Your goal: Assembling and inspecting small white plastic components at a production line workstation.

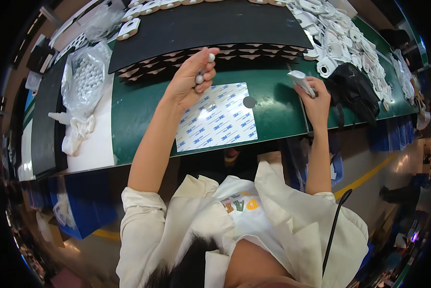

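Note:
My left hand [185, 82] is raised over the green table, its fingers curled round a few small white balls [199, 78]. One of them shows near the fingertips, the others against the palm. Farther right, my right hand [318, 104] grips a white plastic part [298, 77] between thumb and fingers, its flat end pointing up and left. Between the hands lies a white sheet [220, 122] with blue print. A dark grey disc [249, 102] rests at its right edge.
Behind my hands stands a stack of black boards [206, 31] with pale parts between layers. A heap of white plastic parts [347, 43] fills the back right, beside a black bag [353, 91]. At left is a clear bag of white balls [86, 79]. Blue bins [85, 204] stand below the table.

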The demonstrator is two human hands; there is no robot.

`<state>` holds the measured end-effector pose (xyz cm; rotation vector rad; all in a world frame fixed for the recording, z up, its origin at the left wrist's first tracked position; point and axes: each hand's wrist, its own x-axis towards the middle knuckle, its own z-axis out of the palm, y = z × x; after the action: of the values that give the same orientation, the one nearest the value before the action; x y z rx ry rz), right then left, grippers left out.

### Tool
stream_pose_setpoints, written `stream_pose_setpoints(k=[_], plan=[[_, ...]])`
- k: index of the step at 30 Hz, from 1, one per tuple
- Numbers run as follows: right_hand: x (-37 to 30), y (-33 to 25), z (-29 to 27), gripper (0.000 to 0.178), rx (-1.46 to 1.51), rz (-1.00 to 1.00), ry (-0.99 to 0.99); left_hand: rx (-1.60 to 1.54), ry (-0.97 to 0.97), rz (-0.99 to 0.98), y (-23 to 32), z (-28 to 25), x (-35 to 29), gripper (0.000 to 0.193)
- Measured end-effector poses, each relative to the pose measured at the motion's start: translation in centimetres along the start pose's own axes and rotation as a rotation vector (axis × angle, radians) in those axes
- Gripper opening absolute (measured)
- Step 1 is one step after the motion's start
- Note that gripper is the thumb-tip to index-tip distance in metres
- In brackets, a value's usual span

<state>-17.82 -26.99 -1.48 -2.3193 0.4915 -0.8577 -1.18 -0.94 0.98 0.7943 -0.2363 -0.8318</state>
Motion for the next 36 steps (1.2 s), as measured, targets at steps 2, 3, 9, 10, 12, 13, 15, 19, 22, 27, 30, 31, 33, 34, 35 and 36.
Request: stream_pose_setpoints(k=[2,3,9,10,12,13,15,19,22,27,30,31,33,34,35,36], plan=[[-0.4,-1.3,0.3,0.017,0.432,0.143,-0.033,0.052,0.003,0.049,0.2,0.5,-0.2,0.036],[-0.5,-3.0,0.7,0.011,0.582,0.191,-0.048,0.006,-0.022,0.058,0.3,0.5,-0.4,0.033],[-1.1,-6.9,2.8,0.012,0.666,-0.092,-0.381,0.025,-0.026,0.13,0.1,-0.2,0.0,0.029],[-1.1,-7.6,3.2,0.013,0.709,-0.142,-0.48,0.026,-0.023,0.128,0.1,-0.4,0.2,0.029],[-1.4,-9.3,4.5,0.011,0.695,-0.101,-0.535,0.036,-0.054,0.148,0.2,-1.1,0.2,0.025],[-1.4,-9.6,5.3,0.011,0.75,-0.031,-0.617,0.04,-0.047,0.147,0.3,-1.4,0.1,0.025],[-1.3,-10.0,6.1,0.011,0.793,0.042,-0.684,0.033,-0.052,0.136,0.4,-1.1,0.3,0.026],[-1.5,-10.3,7.5,0.017,0.807,0.12,-0.726,0.014,-0.029,0.132,0.5,-1.0,0.3,0.024],[-2.0,-9.6,8.5,0.019,0.816,0.095,-0.728,-0.017,-0.036,0.123,0.7,-1.1,0.2,0.025],[-2.5,-9.6,8.5,0.017,0.697,0.018,-0.725,0.006,-0.038,0.154,0.7,-1.0,0.2,0.03],[-2.6,-9.7,8.6,0.016,0.677,-0.006,-0.715,0.009,-0.036,0.153,0.7,-1.1,0.1,0.032],[-2.6,-9.8,8.6,0.016,0.598,-0.056,-0.708,0.009,-0.036,0.153,0.7,-1.0,0.1,0.032],[-2.6,-9.8,8.7,0.015,0.519,-0.106,-0.699,-0.011,-0.013,0.163,0.7,-0.7,0.1,0.028],[-2.7,-9.7,8.8,0.015,0.49,-0.149,-0.66,-0.01,-0.014,0.163,0.7,-0.7,0.1,0.028],[-2.6,-9.7,8.9,0.015,0.462,-0.193,-0.621,-0.013,-0.02,0.16,0.7,-0.8,0.1,0.028],[-2.6,-9.8,8.8,0.015,0.462,-0.194,-0.62,-0.015,-0.026,0.157,0.7,-0.9,0.1,0.028]])
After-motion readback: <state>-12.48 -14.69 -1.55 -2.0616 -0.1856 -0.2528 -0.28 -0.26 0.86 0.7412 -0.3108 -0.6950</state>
